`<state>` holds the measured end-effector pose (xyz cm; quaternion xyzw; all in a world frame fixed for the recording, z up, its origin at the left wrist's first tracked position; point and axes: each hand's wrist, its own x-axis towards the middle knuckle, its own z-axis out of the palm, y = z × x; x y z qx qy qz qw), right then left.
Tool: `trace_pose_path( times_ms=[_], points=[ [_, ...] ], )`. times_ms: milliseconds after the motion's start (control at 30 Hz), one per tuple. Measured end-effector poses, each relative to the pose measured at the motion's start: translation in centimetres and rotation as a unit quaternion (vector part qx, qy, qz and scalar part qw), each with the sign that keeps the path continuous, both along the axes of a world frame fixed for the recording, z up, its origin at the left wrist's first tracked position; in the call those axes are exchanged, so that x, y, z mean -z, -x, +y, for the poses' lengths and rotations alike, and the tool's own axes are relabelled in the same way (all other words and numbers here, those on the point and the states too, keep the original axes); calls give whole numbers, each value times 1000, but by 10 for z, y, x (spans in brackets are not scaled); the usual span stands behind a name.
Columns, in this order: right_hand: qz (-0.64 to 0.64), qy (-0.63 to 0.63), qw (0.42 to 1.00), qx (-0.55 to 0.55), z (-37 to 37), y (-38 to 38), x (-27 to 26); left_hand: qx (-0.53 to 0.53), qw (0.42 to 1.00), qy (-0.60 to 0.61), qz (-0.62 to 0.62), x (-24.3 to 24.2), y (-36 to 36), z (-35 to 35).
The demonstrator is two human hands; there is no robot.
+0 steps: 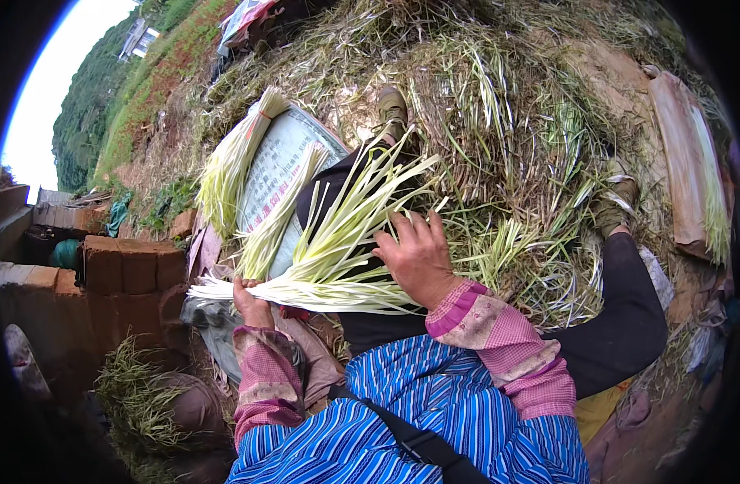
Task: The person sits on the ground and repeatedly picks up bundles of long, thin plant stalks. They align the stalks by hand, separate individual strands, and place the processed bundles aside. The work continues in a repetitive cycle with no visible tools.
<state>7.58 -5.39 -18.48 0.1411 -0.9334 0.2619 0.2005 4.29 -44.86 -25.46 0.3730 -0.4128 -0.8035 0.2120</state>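
My left hand (253,304) grips a loose bundle of long, pale leaves that look like blanched garlic chives (340,257) near its white stem ends. The leaves fan out across my lap, their yellow-green tips spreading up and to the right. My right hand (415,257) hovers at the fanned leaves, fingers bent and apart, with nothing visibly held. Beyond my left hand, a smaller pile of the same leaves (285,209) lies on a printed woven sack (306,130). Beside it rests a bundle tied with a red-orange band (243,163).
Dry and green leaf waste (467,115) covers the ground before me. Red bricks (134,266) are stacked at left, near a heap of trimmings (140,393). Far right, a wooden board-like piece (678,163) lies beside more pale leaves (712,181). My shoes (394,112) rest among the waste.
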Motion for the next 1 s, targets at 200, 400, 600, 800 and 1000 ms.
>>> trace_pose_path(
  times_ms=[200,400,600,800,1000],
  points=[
    [6,4,1000,4,-11,7,25,3,1000,1,4,-2,2,4],
    [-181,-27,981,65,-5,27,90,22,1000,0,0,-2,0,16],
    [-402,78,863,297,131,-23,180,3,1000,-2,16,2,-5,7],
    [-138,484,827,250,172,-41,100,10,1000,0,2,6,0,9],
    [-308,583,744,-112,75,-25,-11,19,1000,-6,-11,-1,5,14]
  ],
)
